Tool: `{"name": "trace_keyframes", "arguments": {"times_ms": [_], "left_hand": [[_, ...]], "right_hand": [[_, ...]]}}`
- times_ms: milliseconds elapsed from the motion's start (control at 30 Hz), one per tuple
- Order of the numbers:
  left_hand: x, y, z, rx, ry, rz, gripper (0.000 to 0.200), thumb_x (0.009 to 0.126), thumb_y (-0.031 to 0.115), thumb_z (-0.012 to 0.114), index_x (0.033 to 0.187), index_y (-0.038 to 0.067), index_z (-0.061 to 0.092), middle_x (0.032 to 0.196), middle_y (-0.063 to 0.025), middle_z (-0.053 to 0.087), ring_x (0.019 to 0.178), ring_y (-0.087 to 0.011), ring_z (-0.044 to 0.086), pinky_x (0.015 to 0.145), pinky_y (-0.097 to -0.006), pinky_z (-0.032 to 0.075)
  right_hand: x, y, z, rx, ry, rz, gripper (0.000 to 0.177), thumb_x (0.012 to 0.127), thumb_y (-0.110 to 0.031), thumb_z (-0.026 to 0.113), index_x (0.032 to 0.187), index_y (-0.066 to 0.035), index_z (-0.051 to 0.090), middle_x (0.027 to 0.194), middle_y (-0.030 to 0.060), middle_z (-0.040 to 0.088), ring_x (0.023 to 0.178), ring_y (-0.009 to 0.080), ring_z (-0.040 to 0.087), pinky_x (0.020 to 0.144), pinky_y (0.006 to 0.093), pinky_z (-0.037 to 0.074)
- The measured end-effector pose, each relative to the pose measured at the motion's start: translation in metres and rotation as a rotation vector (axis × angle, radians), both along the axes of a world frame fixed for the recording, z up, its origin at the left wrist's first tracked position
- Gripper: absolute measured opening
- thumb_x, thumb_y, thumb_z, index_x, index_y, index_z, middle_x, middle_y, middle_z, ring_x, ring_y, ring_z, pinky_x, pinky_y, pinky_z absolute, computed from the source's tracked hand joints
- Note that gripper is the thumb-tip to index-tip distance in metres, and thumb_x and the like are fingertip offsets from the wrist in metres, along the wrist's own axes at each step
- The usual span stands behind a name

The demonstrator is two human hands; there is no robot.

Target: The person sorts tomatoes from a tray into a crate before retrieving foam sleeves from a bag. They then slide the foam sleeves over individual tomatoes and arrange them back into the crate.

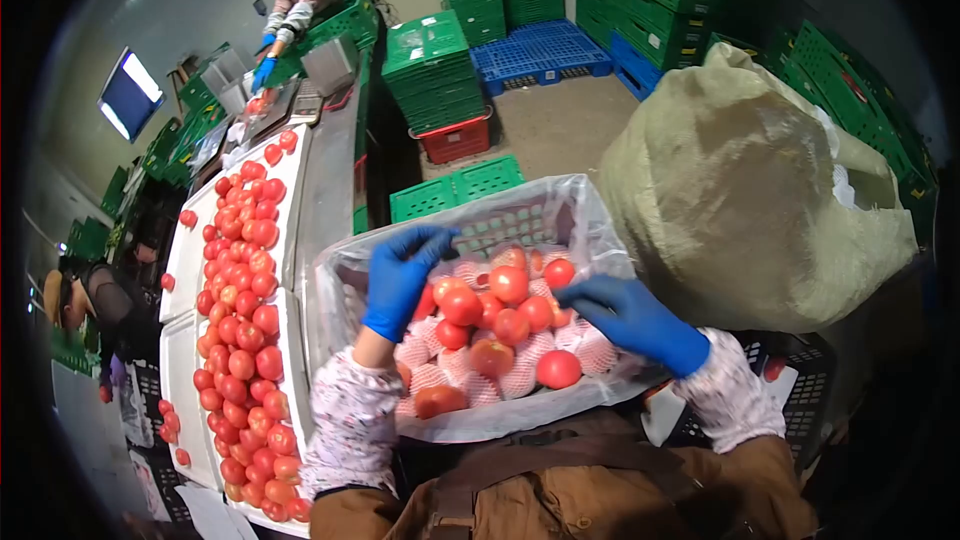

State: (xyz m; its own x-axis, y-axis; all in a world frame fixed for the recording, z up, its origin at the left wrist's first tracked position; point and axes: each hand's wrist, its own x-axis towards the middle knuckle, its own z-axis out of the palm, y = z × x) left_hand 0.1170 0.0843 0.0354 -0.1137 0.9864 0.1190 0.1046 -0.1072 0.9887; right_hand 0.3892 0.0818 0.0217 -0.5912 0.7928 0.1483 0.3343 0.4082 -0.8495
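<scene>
A lined crate [350, 335] in front of me holds red tomatoes [508, 285], some bare and others in pink foam net sleeves [525, 375]. Over its left part is my left hand [405, 275] in a blue glove, fingers bent toward the right with dark fingertips; whether they hold anything is hidden. My right hand [630, 320], also gloved in blue, reaches over the right side with its fingers stretched toward the tomatoes and nothing visible in it. Its fingertips are close to a tomato [559, 273].
Many tomatoes lie on white trays [180, 355] along the left. A large pale sack [750, 200] stands at the right. Green crates [430, 65] are stacked behind, beside a blue pallet [540, 52]. One person [300, 0] works at the far table, another [85, 310] at the left.
</scene>
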Motion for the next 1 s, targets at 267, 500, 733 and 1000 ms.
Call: {"name": "trace_keyframes", "arguments": {"times_ms": [267, 500, 733, 1000], "left_hand": [[-0.039, -0.057, -0.126, -0.225, -0.214, 0.119, 0.017, 0.081, 0.013, 0.059, 0.089, -0.002, 0.062, 0.079, -0.0069, 0.063, 0.067, -0.0136, 0.06, 0.062, -0.0233, 0.047], [-0.047, -0.05, -0.155, -0.257, -0.455, 0.147, 0.019, 0.083, 0.014, 0.055, 0.093, -0.002, 0.061, 0.079, -0.0089, 0.063, 0.068, -0.0165, 0.061, 0.066, -0.0254, 0.049], [-0.023, -0.05, -0.127, -0.086, -0.573, 0.117, 0.037, 0.085, 0.014, 0.055, 0.119, 0.003, 0.048, 0.108, -0.0082, 0.055, 0.092, -0.0152, 0.055, 0.075, -0.0254, 0.047], [-0.019, -0.055, -0.117, 0.144, -0.262, 0.052, 0.071, 0.072, 0.011, 0.069, 0.132, 0.005, 0.031, 0.129, -0.0113, 0.038, 0.116, -0.0211, 0.041, 0.095, -0.0308, 0.036]], "right_hand": [[-0.123, 0.077, -0.172, 0.111, -0.531, -0.137, 0.054, 0.073, -0.031, 0.06, 0.117, -0.003, 0.048, 0.109, 0.0223, 0.053, 0.1, 0.0341, 0.052, 0.085, 0.0375, 0.042], [-0.12, 0.067, -0.121, -0.977, 0.455, 0.03, 0.049, 0.076, -0.021, 0.057, 0.12, -0.005, 0.041, 0.114, 0.0124, 0.049, 0.104, 0.0246, 0.05, 0.085, 0.0387, 0.044], [-0.141, 0.039, -0.083, -1.334, 0.784, 0.101, 0.055, 0.083, -0.044, 0.051, 0.124, -0.01, 0.039, 0.12, 0.0129, 0.047, 0.106, 0.0302, 0.051, 0.081, 0.0498, 0.046], [-0.163, 0.029, -0.09, -1.472, 0.812, 0.039, 0.054, 0.086, -0.045, 0.046, 0.122, -0.006, 0.04, 0.111, 0.0155, 0.053, 0.097, 0.0291, 0.056, 0.082, 0.0423, 0.048]]}}
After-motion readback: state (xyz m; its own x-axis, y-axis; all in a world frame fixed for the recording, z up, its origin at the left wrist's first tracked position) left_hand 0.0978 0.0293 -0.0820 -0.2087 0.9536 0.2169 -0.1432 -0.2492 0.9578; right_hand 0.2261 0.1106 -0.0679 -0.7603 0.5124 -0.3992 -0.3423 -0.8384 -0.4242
